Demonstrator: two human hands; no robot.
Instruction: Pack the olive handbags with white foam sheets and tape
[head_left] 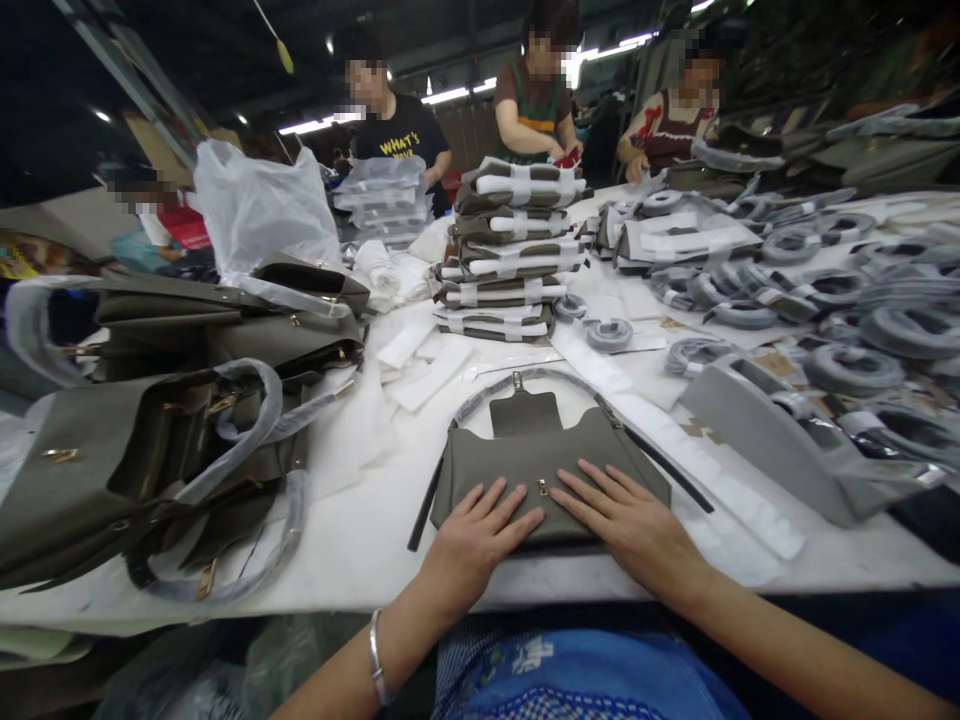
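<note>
An olive-grey handbag lies flat on the white table in front of me, its plastic-wrapped handle arching away from me and its clasp tab laid out at the back. My left hand rests on the bag's front left of the small gold lock, fingers spread. On the other side of the lock, my right hand lies with its fingers spread on the same panel. Dark strap ends stick out at both sides of the bag. Neither hand grips anything.
More olive bags with wrapped handles crowd the left. Behind stands a stack of folded bags. Coiled wrapped straps and a grey panel lie at right. Several people work across the table.
</note>
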